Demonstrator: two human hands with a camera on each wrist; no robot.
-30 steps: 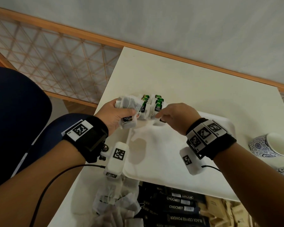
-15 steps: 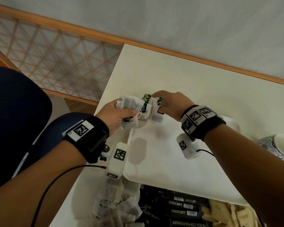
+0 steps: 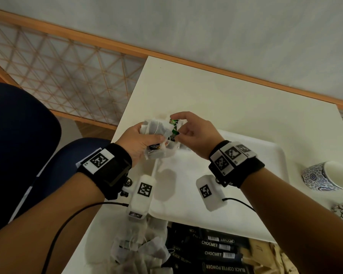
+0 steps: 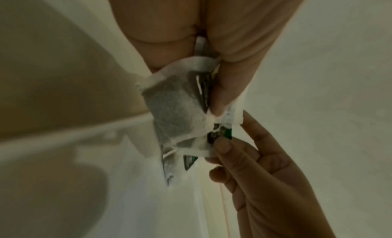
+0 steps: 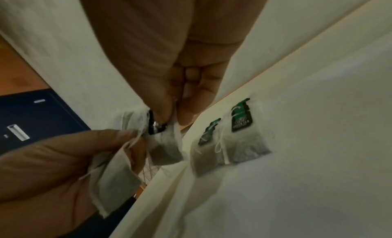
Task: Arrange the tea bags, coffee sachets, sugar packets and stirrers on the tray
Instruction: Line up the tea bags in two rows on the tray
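left hand clutching tea bag bunch, right hand pinching one bag off it, tray at 5 o'clock below.

Your head camera is looking steeply down from above at both forearms, the tray and the table's near edge. Your left wrist camera is sitting close under the left hand, facing along its fingers. Your right wrist camera is doing likewise. All three are sharing the tea bag bundle.
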